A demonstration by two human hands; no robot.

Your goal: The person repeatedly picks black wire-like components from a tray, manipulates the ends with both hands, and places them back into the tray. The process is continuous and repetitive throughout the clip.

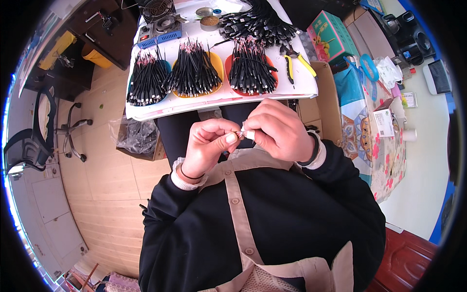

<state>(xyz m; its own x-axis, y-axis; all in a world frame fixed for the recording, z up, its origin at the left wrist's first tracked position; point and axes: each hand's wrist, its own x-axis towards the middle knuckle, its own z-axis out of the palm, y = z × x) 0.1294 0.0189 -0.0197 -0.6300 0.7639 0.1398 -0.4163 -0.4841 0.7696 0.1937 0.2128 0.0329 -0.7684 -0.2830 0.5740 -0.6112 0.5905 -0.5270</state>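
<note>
In front of my chest, just off the table's near edge, my two hands meet. My left hand (208,144) pinches thin wire ends (239,133) between thumb and forefinger. My right hand (281,130) closes its fingertips at the same spot, with a white wrap (250,134) on one finger; what it grips is too small to make out. Beyond them lie three bunches of black cables with plugs toward me and reddish wire ends away: the left bunch (147,80), the middle bunch (194,70) and the right bunch (250,68).
Behind the bunches lies a larger heap of black cables (255,22). Yellow-handled pliers (302,64) rest at the table's right. A blue soldering station (159,36) and round tins (209,22) stand at the back. Cardboard boxes (328,97) flank the table; an office chair (44,126) stands left.
</note>
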